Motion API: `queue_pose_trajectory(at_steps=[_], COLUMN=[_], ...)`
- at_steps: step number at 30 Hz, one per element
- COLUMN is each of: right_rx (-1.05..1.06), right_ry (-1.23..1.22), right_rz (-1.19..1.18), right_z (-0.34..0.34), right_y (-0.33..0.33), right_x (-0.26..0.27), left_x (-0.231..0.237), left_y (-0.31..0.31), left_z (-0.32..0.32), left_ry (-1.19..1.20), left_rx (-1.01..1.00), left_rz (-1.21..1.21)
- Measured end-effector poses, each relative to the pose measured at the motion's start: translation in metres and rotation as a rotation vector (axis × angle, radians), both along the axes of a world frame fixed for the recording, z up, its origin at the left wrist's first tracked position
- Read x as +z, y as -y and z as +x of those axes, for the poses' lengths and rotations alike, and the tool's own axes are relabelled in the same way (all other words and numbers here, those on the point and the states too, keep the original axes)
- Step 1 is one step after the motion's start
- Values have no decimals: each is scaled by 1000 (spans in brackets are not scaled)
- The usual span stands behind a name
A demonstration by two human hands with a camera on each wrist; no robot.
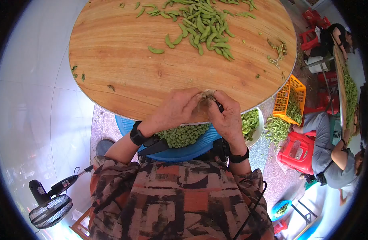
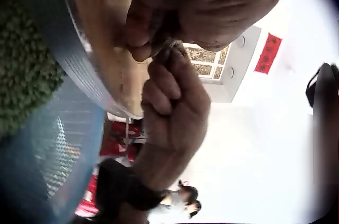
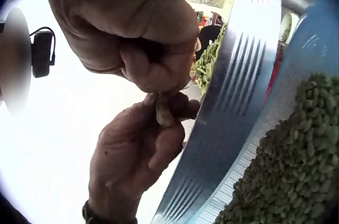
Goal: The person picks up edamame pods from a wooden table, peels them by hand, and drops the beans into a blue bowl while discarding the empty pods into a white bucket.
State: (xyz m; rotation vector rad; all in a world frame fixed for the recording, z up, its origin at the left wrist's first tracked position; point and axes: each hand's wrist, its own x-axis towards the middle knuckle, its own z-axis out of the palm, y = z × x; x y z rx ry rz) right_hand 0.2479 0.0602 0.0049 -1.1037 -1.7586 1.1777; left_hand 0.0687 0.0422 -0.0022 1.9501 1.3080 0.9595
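Nearest is a patterned shirt (image 1: 184, 196), close below the near edge of the round wooden table (image 1: 132, 80). If the wearer leaned in, its front could nudge what sits under that edge.

Under the near edge of the table sits a blue basin (image 1: 194, 150), holding a mass of shelled beans (image 1: 183, 136). A knee or a forearm against its rim could tip it, I judge, and the beans would roll widely. Pods (image 1: 204, 24) heap towards the far side of the table; a long reach across could push some over the edge. To the right of the basin, below the table, a white bowl (image 1: 262, 124) holds more green pods; a careless foot could knock it.

Both hands meet just over the table's near edge. The left hand (image 1: 178, 105) has its fingers bent in and pinches at the tips; the right hand (image 1: 226, 114) is curled too, its thumb and fingers pinching close against the left. With the tips so close, a sudden slip could drive a nail into skin.

Scraps (image 1: 278, 52) lie near the table's right edge; swept carelessly, they could mix with good pods. Smallest is the pale piece (image 3: 164, 114) between the fingertips, above the table's near edge. What it is I cannot tell for certain. Squeezed too hard, it could squirt free and drop into the basin among the beans.
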Motion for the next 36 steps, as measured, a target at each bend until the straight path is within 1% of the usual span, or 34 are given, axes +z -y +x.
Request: queue_pose_trajectory(at_steps=[1, 2, 3, 5, 6, 7, 8, 9, 10, 11, 12, 13, 14, 15, 16, 17, 18, 20, 22, 24, 25, 26, 27, 28, 29, 30, 32, 33, 35, 36], right_rx=[1, -40, -82, -104, -126, -125, -126, -126, -125, -123, -122, -123, -136, -147, -145, -114, -84, -94, -104, -135, -135, -55, 26, 25, 54, 82, 82, 82, 73, 64], right_ry=[0, 54, 108, 134, 161, 162, 83, 4, 3, -59, -121, -120, -219, -317, -318, -447, -575, -603, -633, -600, -600, -629, -656, -656, -643, -630, -620, -610, -602, -595], right_rz=[-1, 114, 230, 264, 298, 297, 230, 163, 163, 135, 107, 106, -60, -227, -228, -317, -406, -400, -394, -412, -413, -513, -611, -610, -665, -721, -697, -672, -666, -661], right_z=[-2, -5, -8, -13, -15, -14, -13, -11, -8, -5, -4, -3, -3, -3, -2, 1, 2, 0, -1, -1, 3, 9, 12, 12, 12, 11, 9, 8, 5, 5], right_y=[1, 1, 2, 5, 6, 6, 4, 2, 0, -2, -3, -1, 1, 3, 2, 1, 0, -2, -2, -1, -2, -4, -6, -5, -3, -2, -1, 0, 0, 0], right_x=[0, 1, 1, 5, 7, 6, 6, 5, 0, -8, -9, -7, 0, 5, 6, 7, 7, 7, 8, 10, 9, 7, 5, 4, 4, 3, 2, 1, 0, 0], left_x=[5, 7, 4, -7, -11, -13, -14, -14, -12, -11, -9, -7, -6, -7, -11, -12, -10, -3, -11, -13, -11, -10, -10, -12, -13, -10, -3, -5, -8, -8], left_y=[-1, -2, -3, -5, -6, -8, -8, -8, -6, -4, -3, -1, -1, 0, 1, 1, 2, 3, 4, 5, 5, 6, 6, 6, 5, 6, 8, 10, 13, 14], left_z=[-2, -3, -4, -4, -5, -7, -8, -6, -2, 1, 0, -1, -1, -1, -1, 0, 1, 3, 2, 2, 4, 5, 5, 4, 4, 5, 11, 13, 16, 16], left_ry=[167, 334, 333, 449, 450, 541, 632, 632, 924, 1217, 1216, 1248, 1278, 1279, 1330, 1380, 1379, 1300, 1302, 1305, 1257, 1204, 1203, 1152, 1100, 1100, 733, 733, 522, 522], left_rx=[-22, -43, -42, -65, -65, -119, -173, -171, -181, -190, -190, -132, -72, -70, -119, -170, -170, -230, -234, -237, -75, 86, 86, 79, 71, 70, 212, 211, 230, 231], left_rz=[-222, -443, -442, -545, -546, -591, -633, -632, -710, -783, -785, -849, -912, -912, -917, -922, -922, -956, -947, -937, -929, -918, -918, -840, -763, -764, -590, -591, -356, -356])
